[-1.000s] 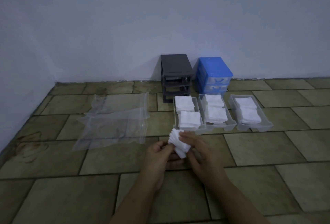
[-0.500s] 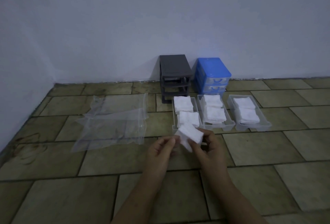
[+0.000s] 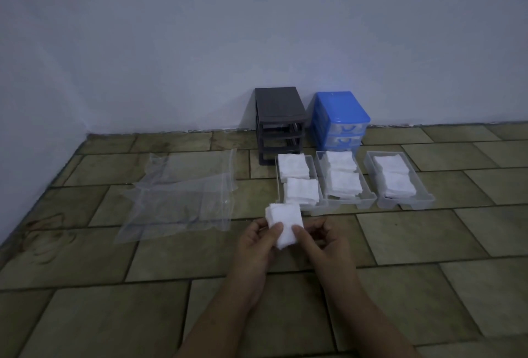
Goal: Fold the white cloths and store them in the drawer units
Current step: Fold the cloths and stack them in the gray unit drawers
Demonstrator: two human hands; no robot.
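Item one: a small stack of white cloths [image 3: 284,222], held up over the tiled floor [image 3: 414,243] at near centre. I see my left hand [image 3: 257,243] pinching its left edge, thumb on top, and my right hand [image 3: 323,243] pinching its right edge, the fingers [image 3: 303,236] of both curled round the stack.

Item two: three clear drawers [image 3: 405,203] lying in a row on the floor just beyond the hands, each holding two piles of folded white cloths [image 3: 303,192], one far and one near. The leftmost drawer's near end sits just behind the held stack.

Item three: a dark grey drawer frame [image 3: 278,117] against the far wall [image 3: 257,29], its slots open, just beyond the left drawer.

Item four: a blue drawer unit [image 3: 340,112] right of the grey frame, drawers fitted.

Item five: a clear plastic bag [image 3: 183,197], flat on the floor, left of the drawers.
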